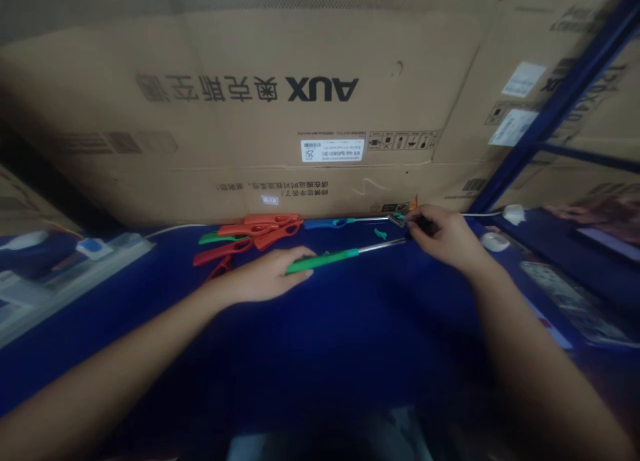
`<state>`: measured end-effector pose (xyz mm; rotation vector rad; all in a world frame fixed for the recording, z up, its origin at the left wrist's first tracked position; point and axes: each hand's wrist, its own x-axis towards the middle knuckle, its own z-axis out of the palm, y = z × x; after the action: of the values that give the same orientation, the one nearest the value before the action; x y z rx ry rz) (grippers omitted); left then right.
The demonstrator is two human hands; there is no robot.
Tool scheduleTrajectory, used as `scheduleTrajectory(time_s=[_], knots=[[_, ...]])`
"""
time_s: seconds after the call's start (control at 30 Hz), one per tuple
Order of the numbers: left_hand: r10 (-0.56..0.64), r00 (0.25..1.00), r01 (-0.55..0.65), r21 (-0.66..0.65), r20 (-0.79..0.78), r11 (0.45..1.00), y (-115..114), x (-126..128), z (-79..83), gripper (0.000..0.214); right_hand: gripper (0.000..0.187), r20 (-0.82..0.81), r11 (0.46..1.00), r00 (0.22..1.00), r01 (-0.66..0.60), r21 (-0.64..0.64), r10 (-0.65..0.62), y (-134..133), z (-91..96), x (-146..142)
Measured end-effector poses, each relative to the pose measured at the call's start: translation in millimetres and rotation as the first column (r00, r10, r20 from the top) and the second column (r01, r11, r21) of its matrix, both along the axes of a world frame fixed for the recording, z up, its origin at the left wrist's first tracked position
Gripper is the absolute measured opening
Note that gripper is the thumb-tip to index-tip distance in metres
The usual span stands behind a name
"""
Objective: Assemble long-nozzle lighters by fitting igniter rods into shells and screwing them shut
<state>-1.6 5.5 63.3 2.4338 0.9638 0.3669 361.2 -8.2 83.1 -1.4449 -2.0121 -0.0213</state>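
Observation:
My left hand (267, 274) is closed around the green handle of a long-necked gas lighter (325, 262), whose thin metal tube points right. Beyond the tube's tip, my right hand (443, 237) has its fingers pinched together over a small heap of metal pieces (397, 219). What sits between those fingertips is too small and blurred to make out. A blue-handled lighter (325, 223) lies behind, its tube reaching toward the heap. Left of it are piled several orange and red lighter handles (267, 229) and a green handle (213, 237). A small teal piece (381, 234) rests between the two tubes.
A large cardboard box (240, 134) with upside-down print stands like a wall behind the blue table surface (340, 341). On the left is a clear plastic container (100, 261). At right are a white round object (495, 241), a plastic bag (575, 301) and a blue metal post (540, 127).

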Motion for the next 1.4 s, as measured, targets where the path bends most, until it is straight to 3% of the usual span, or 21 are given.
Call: scheduleTrajectory(time_s=[0.17,0.3,0.43,0.67,0.8,1.0,1.4], knots=[[0.089,0.996,-0.086,0.187,-0.005,0.979,23,7,5.4,0.036,0.022,0.033,0.996,0.999,-0.019,-0.09,0.022,-3,3.4,-6],[0.127,0.991,-0.111,0.283,-0.039,0.953,44,19,8.1,0.035,0.026,0.168,0.963,0.985,0.004,-0.269,0.043,1,0.7,-7],[0.09,0.993,-0.059,0.341,-0.076,0.938,67,35,4.8,0.033,0.028,0.232,0.893,0.967,0.01,-0.45,0.106,3,-7.5,0],[0.04,0.99,0.012,0.362,-0.136,0.932,91,54,-10.1,0.028,0.042,0.221,0.708,0.957,0.024,-0.706,0.188,-1,-14.3,5],[0.051,0.991,-0.003,0.364,-0.122,0.931,101,52,-22.8,0.026,0.043,0.198,0.656,0.961,0.023,-0.755,0.194,-2,-11.9,1],[0.148,0.984,-0.101,0.372,-0.099,0.923,109,40,-38.7,0.03,0.037,0.177,0.637,0.962,0.004,-0.771,0.208,-2,-10.8,1],[0.237,0.969,-0.18,0.445,-0.075,0.877,113,47,-41.4,0.021,0.03,0.093,0.584,0.955,-0.094,-0.806,0.283,0,-13.2,5]])
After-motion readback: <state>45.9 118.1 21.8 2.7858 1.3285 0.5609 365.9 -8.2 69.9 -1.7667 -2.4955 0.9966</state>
